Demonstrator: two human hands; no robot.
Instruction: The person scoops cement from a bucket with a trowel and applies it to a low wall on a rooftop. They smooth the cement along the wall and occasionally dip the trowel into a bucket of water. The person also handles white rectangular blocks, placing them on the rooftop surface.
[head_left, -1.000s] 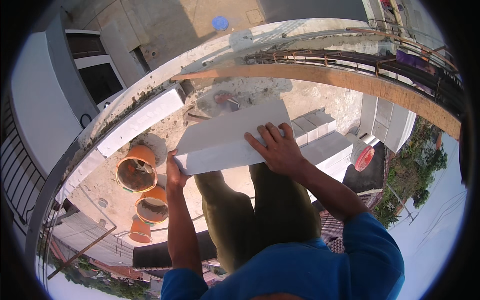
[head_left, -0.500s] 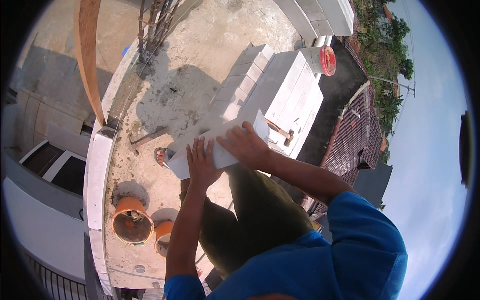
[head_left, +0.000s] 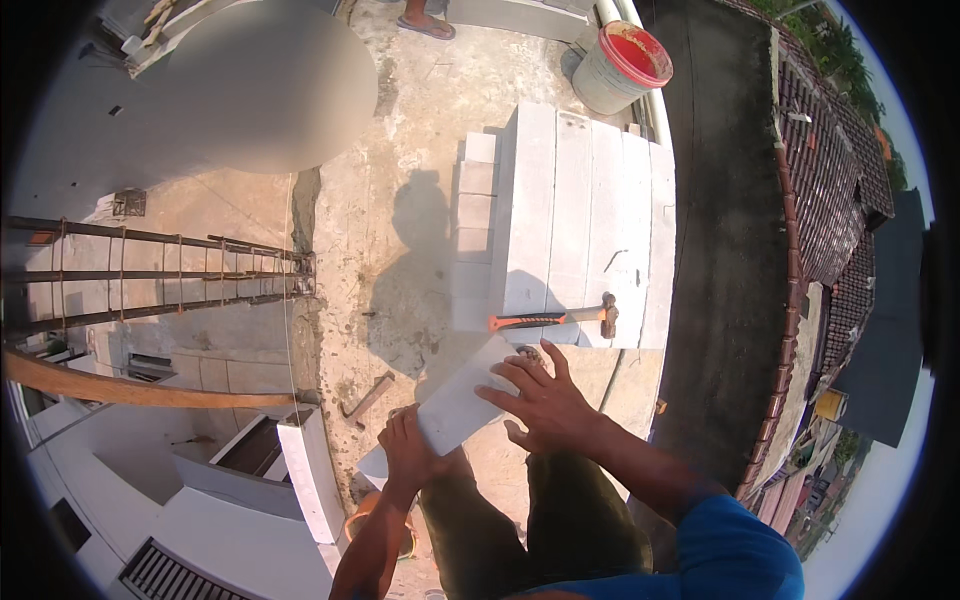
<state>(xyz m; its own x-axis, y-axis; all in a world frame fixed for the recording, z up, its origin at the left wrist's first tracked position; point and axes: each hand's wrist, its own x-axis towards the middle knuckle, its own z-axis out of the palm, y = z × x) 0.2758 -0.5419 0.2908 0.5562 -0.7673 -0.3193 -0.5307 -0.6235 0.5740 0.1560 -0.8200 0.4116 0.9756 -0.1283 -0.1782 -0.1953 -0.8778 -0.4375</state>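
Observation:
A pale grey building block [head_left: 462,398] is tilted in front of my legs. My left hand [head_left: 408,450] is closed around its lower left end. My right hand [head_left: 550,405] is at the block's right side, fingers spread, with the fingertips over its edge; whether they press on it is hard to tell. Just beyond lies a hammer [head_left: 545,319] with an orange and black grip, on top of a stack of long white blocks [head_left: 585,220]. Below my left hand a white corner [head_left: 372,465] shows, and I cannot tell what it belongs to.
Another hammer [head_left: 370,398] lies on the concrete floor to the left. A red-lined bucket [head_left: 612,80] stands beyond the stack. An orange bucket [head_left: 408,540] is partly behind my left forearm. A rebar frame [head_left: 160,272] and a wooden beam [head_left: 150,385] reach the left edge. A person's sandalled foot [head_left: 428,27] is far ahead.
The view has turned and shifted. Both hands lay on the block's top before; now the block is tilted, my left hand grips its end and my right fingers have spread at its side.

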